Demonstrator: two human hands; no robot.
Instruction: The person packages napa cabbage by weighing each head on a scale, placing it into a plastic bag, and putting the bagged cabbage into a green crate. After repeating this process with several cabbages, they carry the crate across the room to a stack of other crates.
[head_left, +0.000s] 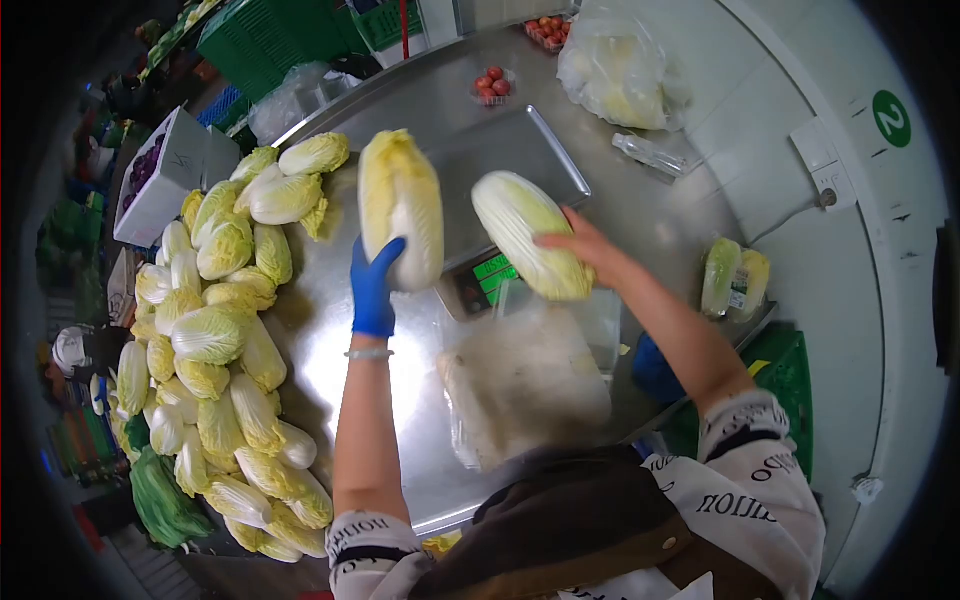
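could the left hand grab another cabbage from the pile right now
Probably not: the left hand is full, holding a cabbage, though only bare steel tabletop seems to separate it from the pile.

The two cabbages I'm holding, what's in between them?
In the head view, bare steel surface shows between the left-hand cabbage and the right-hand cabbage, with a green-lit display lower in the gap, partly behind the right-hand cabbage.

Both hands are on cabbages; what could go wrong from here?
The left hand grips the left cabbage near one end, so it might tip or slip. The right cabbage, in the right hand, appears close to the green display and could bump it. The heaped cabbages could roll if knocked.
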